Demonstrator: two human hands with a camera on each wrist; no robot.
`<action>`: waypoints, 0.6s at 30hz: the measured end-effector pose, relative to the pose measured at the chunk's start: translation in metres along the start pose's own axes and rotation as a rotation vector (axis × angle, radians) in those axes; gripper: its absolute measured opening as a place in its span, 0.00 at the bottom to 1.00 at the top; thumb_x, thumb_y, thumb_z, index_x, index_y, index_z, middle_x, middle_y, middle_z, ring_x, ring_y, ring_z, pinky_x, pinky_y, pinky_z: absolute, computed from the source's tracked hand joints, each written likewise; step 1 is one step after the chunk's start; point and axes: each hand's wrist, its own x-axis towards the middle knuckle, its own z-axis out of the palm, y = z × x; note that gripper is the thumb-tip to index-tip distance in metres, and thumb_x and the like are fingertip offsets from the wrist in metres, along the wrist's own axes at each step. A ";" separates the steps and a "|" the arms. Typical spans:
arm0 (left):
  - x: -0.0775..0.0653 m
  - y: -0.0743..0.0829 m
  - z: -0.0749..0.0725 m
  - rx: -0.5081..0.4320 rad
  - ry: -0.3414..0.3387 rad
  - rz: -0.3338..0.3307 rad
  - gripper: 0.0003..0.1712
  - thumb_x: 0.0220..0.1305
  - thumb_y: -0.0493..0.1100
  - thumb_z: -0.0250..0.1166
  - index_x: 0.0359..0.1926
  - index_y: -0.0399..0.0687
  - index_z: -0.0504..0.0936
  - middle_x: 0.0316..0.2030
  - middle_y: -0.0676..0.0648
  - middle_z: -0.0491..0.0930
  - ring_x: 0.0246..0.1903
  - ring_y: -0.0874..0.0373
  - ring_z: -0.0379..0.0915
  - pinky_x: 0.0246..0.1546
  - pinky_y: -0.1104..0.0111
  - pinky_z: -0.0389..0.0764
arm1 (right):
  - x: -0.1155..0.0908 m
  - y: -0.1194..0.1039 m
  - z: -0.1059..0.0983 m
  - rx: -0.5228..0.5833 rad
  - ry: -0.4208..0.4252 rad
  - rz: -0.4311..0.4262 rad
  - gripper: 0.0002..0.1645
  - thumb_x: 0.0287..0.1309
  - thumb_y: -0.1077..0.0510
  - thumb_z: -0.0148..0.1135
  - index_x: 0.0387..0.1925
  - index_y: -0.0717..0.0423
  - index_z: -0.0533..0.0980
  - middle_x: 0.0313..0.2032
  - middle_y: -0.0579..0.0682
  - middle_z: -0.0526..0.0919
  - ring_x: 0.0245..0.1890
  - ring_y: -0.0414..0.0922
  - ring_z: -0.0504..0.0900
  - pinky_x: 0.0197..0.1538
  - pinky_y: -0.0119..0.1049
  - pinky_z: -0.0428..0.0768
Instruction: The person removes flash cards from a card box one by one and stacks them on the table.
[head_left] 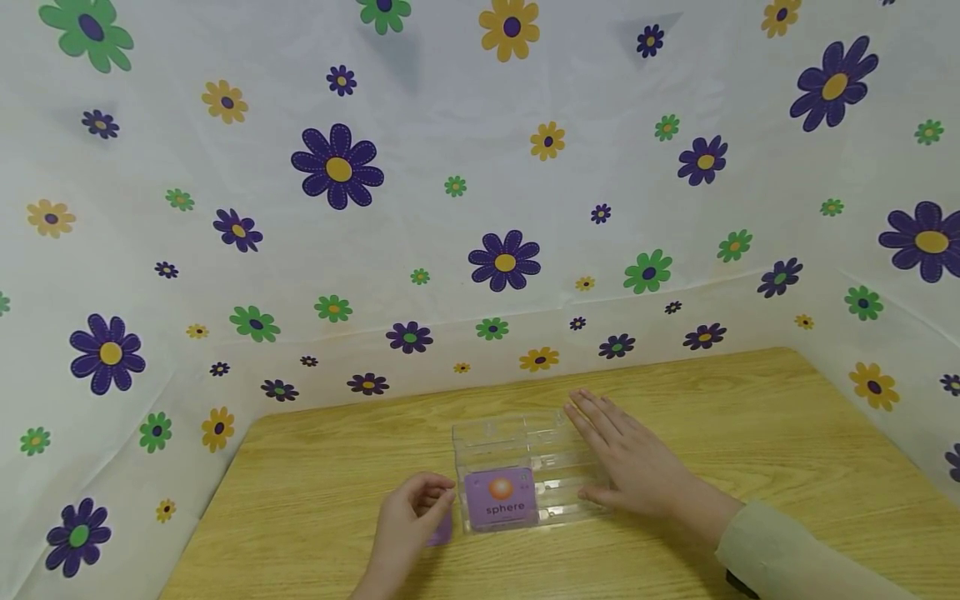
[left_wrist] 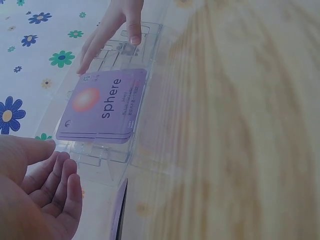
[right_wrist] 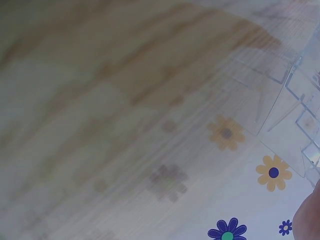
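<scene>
Card [head_left: 501,497] reading "sphere" sat in the front left part of a clear plastic holder [head_left: 553,460], between my two hands. Several purple edges layered along its bottom in the left wrist view, so more than one sheet there. How steeply it leaned, couldn't tell.

My left hand [head_left: 401,518] was just beside the holder's left end. Fingers loosely curled, thumb apart from the fingertips with a visible gap, pinching nothing. Thumb tip near the card's corner; contact, couldn't tell. Second purple card [head_left: 444,532] just beside that hand, partly hidden by it in the head view, near edge-on in the left wrist view.

My right hand [head_left: 637,467] lay along the holder's right end: fingers straight and close together, thumb spread away from them toward the front edge. Whether it pressed on the plastic, couldn't tell. Right wrist view caught only a sliver of it.

Holder stood on the wood-grain table [head_left: 345,458].
</scene>
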 end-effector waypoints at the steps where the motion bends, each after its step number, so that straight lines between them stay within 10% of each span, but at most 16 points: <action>1: 0.000 0.000 0.000 0.000 0.001 0.003 0.04 0.66 0.30 0.71 0.42 0.36 0.87 0.35 0.43 0.87 0.32 0.70 0.78 0.36 0.77 0.83 | 0.000 0.000 0.000 -0.001 -0.003 0.001 0.69 0.60 0.23 0.65 0.83 0.62 0.50 0.84 0.61 0.50 0.84 0.58 0.52 0.83 0.35 0.25; 18: 0.001 -0.003 0.007 0.001 -0.005 0.015 0.05 0.66 0.31 0.72 0.42 0.36 0.87 0.35 0.42 0.88 0.31 0.70 0.77 0.35 0.77 0.83 | 0.000 0.000 0.001 0.000 0.006 -0.005 0.69 0.60 0.24 0.65 0.83 0.63 0.50 0.84 0.62 0.50 0.83 0.60 0.54 0.83 0.33 0.22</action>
